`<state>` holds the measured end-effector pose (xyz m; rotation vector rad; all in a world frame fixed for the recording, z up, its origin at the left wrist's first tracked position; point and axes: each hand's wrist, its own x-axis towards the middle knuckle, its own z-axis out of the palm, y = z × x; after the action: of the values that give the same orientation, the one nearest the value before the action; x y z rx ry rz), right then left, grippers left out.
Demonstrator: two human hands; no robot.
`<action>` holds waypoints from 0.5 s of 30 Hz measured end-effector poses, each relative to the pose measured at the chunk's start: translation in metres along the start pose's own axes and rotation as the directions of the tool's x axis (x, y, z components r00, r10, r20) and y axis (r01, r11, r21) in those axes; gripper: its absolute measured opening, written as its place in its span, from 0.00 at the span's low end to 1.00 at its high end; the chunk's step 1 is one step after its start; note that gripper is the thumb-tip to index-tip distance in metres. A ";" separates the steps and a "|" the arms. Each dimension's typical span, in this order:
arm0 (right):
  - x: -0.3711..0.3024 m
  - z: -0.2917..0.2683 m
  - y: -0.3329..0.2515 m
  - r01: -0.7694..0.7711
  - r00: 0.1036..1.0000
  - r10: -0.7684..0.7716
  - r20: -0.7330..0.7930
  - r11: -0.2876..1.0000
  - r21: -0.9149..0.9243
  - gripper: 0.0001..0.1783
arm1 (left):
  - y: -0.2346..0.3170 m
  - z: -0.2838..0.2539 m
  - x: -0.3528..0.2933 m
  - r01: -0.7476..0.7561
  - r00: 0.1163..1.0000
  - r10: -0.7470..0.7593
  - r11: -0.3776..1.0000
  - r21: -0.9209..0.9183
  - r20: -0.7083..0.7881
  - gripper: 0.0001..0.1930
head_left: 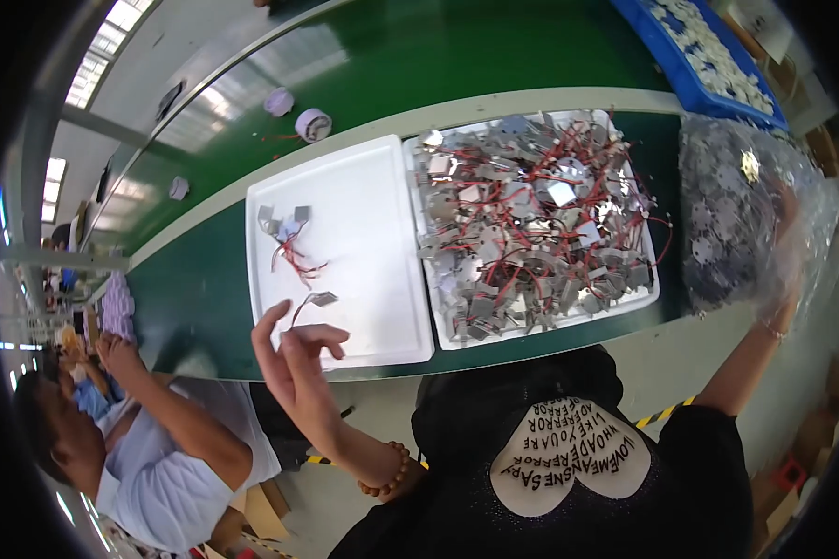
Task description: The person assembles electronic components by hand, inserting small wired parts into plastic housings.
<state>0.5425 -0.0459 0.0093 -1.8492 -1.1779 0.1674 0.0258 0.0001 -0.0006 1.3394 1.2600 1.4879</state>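
Observation:
My left hand (303,368) hovers over the near edge of a white foam tray (373,242), fingers spread apart. Beside its fingertips is a small grey metal plate part (322,299) with a red wire. Farther back on that tray, several similar wired parts (294,224) form a small cluster. My right hand (789,219) is at a clear plastic bag (732,200) of grey metal pieces. The plastic blurs its fingers, so their grip cannot be made out. Between my hands, a second white tray (655,296) holds a heap of grey metal parts with red wires.
A blue crate (676,88) of white pieces stands at the back right. Round lilac parts (314,125) sit on the green surface beyond a pale rail (494,101). At the left, a co-worker in a white shirt (172,466) works near stacked lilac parts (116,307).

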 end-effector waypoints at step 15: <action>-0.009 -0.055 0.032 0.052 0.799 -0.145 -0.583 0.983 -0.174 0.18 | 0.024 -0.018 -0.020 0.057 0.867 -0.144 0.980 0.192 0.477 0.13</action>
<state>0.5878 -0.0914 0.0146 -1.7664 -0.8452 -0.5486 0.0129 -0.0278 0.0185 1.6098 1.1162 0.8945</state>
